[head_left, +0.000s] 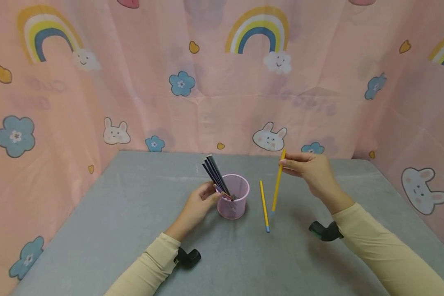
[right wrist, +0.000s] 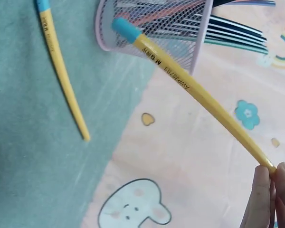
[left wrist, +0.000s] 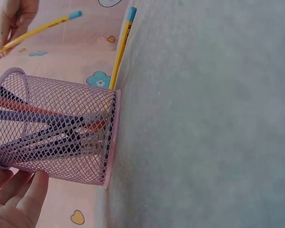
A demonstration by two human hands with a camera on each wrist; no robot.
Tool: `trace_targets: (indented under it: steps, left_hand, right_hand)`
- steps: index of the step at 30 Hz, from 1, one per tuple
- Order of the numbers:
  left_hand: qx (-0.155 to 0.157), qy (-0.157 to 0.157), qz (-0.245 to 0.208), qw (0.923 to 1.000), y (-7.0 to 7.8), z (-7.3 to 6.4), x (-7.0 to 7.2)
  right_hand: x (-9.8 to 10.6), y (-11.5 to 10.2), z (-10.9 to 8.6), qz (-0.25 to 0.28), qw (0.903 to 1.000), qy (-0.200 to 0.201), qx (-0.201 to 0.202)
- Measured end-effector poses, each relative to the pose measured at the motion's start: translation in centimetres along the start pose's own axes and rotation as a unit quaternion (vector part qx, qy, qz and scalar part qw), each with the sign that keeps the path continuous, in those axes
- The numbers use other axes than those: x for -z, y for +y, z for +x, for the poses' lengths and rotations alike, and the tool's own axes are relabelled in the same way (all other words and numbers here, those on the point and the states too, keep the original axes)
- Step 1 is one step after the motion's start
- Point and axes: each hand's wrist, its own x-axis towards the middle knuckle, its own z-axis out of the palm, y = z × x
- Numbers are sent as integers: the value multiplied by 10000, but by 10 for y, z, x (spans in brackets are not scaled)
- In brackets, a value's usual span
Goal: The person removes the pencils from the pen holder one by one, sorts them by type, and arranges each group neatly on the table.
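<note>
Spread out flat and grey, a smooth table (head_left: 114,226). Hung behind it and at both sides, wrinkly pink cloth (head_left: 151,102), covered with orange, yellow and blue rainbows (head_left: 257,10), smiling white clouds (head_left: 277,62), blue flowers (head_left: 181,84), white bunnies (head_left: 116,135) and little yellow hearts (head_left: 194,47). On the cloth too, some pale purple letters, too faint to read. Standing upright on the table, a round light-pink mesh cup (head_left: 231,211), with dark, orange and purple pencils (head_left: 214,172) inside, leaning toward the left hand (head_left: 197,203). Curled around the cup's near-left side, left fingers and thumb, close to the rim. Pinched tight in the right hand (head_left: 314,166), near its top, a long thin yellow pencil (head_left: 278,181), up in the air to the right of the cup, blue end down. Lying on the table between cup and held pencil, a second blue-ended yellow pencil (head_left: 264,205). Printed in black near the held pencil's blue end, what looks like "M&G" and "AWP35753". On the lying one, more black print, mostly too small to read
</note>
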Motion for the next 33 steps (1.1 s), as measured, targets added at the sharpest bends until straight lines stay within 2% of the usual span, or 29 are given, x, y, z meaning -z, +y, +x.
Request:
trace_targets:
  steps: [2, 10, 13, 20, 24, 33]
  left_hand:
    - [16, 3, -43, 10000, 2, -1, 0]
    - [108, -119, 45, 9999, 27, -10, 0]
    - [126, -103, -38, 9999, 25, -9, 0]
    - [26, -8, -153, 9999, 3, -3, -1]
    - [-32, -1, -142, 9999, 1, -1, -1]
    - [-18, -30, -187, 9998, 1, 0, -1]
  right_hand:
    - [3, 7, 3, -145, 9999, -48, -60]
    - [10, 29, 12, -504, 9967, -261, -574]
    - [12, 34, 15, -694, 9944, -338, -717]
    - [10, 47, 24, -1026, 9883, -403, -1055]
    - [9, 55, 28, -983, 9843, -488, -1382]
    - [12, 65, 36, -911, 9791, -572, -1728]
